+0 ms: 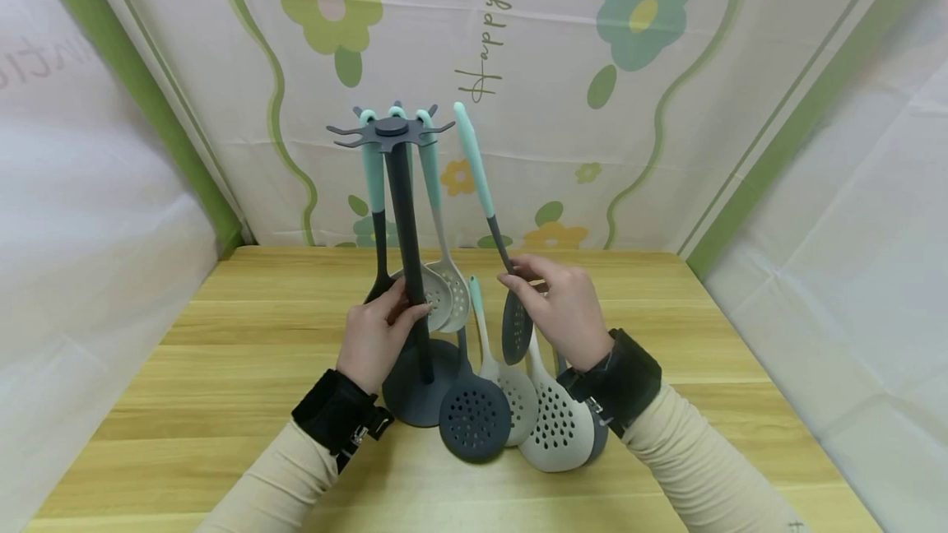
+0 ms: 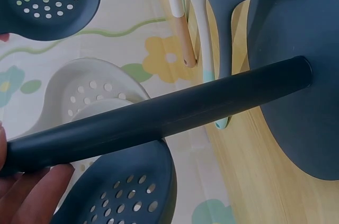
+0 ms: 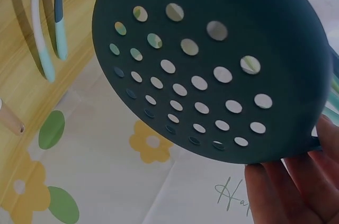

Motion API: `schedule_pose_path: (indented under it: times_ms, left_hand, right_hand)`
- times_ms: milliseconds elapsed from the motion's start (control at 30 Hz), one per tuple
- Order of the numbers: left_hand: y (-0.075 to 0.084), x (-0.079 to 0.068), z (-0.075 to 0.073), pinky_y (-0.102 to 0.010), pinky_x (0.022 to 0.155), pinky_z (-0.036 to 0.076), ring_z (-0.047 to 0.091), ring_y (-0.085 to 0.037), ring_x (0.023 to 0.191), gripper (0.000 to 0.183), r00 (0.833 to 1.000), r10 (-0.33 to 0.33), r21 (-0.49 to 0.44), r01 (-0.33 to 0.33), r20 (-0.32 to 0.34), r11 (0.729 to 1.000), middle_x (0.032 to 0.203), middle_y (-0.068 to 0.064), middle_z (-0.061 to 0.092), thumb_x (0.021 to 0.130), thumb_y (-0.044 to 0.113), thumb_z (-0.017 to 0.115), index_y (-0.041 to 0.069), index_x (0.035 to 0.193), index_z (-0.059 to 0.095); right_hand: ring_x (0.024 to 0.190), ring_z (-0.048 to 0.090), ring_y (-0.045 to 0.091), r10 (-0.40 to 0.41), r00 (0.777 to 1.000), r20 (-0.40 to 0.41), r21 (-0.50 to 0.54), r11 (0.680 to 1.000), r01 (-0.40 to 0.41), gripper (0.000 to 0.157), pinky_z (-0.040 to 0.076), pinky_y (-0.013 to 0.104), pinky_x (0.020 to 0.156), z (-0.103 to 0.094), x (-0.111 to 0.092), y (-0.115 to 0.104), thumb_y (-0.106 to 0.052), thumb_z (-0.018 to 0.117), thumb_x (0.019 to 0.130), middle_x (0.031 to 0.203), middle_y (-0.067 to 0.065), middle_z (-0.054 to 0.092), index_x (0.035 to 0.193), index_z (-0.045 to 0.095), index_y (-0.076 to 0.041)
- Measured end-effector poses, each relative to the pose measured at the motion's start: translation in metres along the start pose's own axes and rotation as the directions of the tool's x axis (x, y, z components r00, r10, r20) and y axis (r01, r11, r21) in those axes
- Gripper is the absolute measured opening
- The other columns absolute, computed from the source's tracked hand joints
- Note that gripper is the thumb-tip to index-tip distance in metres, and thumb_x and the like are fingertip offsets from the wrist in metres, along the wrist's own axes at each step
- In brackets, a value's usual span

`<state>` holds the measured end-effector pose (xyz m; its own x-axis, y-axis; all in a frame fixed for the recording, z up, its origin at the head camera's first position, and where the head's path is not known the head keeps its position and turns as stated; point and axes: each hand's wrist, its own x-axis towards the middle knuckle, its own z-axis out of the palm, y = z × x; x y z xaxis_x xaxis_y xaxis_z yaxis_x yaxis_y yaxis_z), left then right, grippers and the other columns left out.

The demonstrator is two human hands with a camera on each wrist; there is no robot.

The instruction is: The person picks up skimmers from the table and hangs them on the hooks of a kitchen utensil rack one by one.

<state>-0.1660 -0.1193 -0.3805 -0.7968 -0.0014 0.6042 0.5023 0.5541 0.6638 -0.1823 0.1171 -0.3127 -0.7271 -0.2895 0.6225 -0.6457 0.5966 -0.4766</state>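
My left hand (image 1: 374, 340) grips the dark pole of a utensil stand (image 1: 403, 229) between thumb and fingers; its round base stands on the table. Right of the stand, my right hand (image 1: 569, 311) pinches a dark skimmer (image 3: 275, 33) low on its shaft, near the perforated head. The skimmer's mint handle (image 1: 476, 159) points up, its tip beside the stand's hooked top (image 1: 391, 128) and apart from it. On the hooks hang a dark perforated utensil (image 2: 119, 171), a light skimmer (image 1: 440, 296) and a light slotted spoon (image 1: 461, 282), all mint-handled.
Near the base lie a dark skimmer (image 1: 474, 452), a light skimmer (image 1: 527, 410) and a light slotted turner (image 1: 544, 457). Another dark utensil (image 1: 600, 438) is mostly hidden behind the turner. Beneath is a wooden table (image 1: 281, 336); a flowered cloth (image 1: 533, 130) hangs behind it.
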Motion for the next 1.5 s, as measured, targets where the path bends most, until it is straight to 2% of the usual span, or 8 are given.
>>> schedule_pose_path:
  times_ms: [200,500,1500]
  left_hand:
    - [0.0002,0.0,0.0006,-0.039,0.071,0.061,0.075,-0.025,0.076,0.029,1.0,0.003,0.007,-0.003,-0.005,1.0,0.089,-0.015,0.076,0.088,0.01,0.073,-0.002,0.114,0.07]
    - [0.0003,-0.0004,0.0006,-0.04,0.072,0.061,0.075,-0.027,0.08,0.029,1.0,-0.008,-0.008,0.008,0.002,1.0,0.092,-0.016,0.076,0.088,0.009,0.073,-0.002,0.116,0.07]
    - [-0.0024,-0.0001,0.0007,-0.037,0.07,0.061,0.074,-0.022,0.073,0.032,1.0,0.024,0.019,-0.024,-0.001,1.0,0.087,-0.013,0.076,0.089,0.01,0.073,-0.002,0.118,0.069]
  right_hand:
    - [0.076,0.073,0.021,-0.006,1.0,0.007,-0.001,1.0,0.006,0.019,0.061,0.037,0.068,0.0,0.0002,0.0008,-0.014,0.074,0.089,0.087,0.011,0.076,0.104,0.073,-0.001]
    - [0.078,0.073,0.022,-0.013,1.0,0.015,-0.001,1.0,0.013,0.02,0.061,0.037,0.069,0.0012,-0.0004,0.003,-0.013,0.074,0.089,0.088,0.012,0.076,0.105,0.073,0.0]
    - [0.081,0.074,0.021,-0.008,0.998,0.062,-0.008,1.0,0.008,0.02,0.061,0.036,0.071,0.0065,-0.0003,-0.0018,-0.013,0.073,0.09,0.091,0.01,0.077,0.106,0.073,-0.001]
